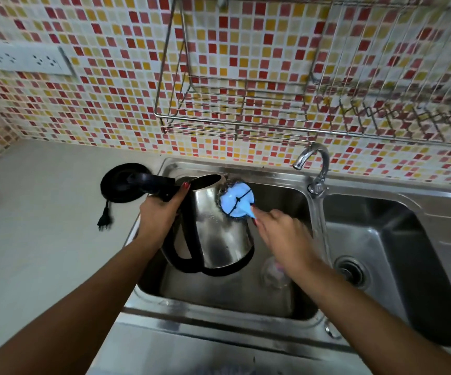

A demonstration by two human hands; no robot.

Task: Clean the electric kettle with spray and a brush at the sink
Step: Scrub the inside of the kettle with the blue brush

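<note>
A steel electric kettle (219, 231) with a black handle and open black lid is tilted over the left sink basin (219, 293). My left hand (162, 215) grips it at the top of the handle, thumb on the rim. My right hand (281, 228) holds a light blue brush (236, 198) whose round head, backed with steel scrubber, presses against the kettle's upper side near the spout. No spray bottle is in sight.
The black kettle base (121, 185) with its cord and plug (104, 219) lies on the grey counter at left. A tap (313, 163) stands between the two basins. A clear glass (274, 274) lies in the left basin. Wire racks (232, 112) hang on the tiled wall.
</note>
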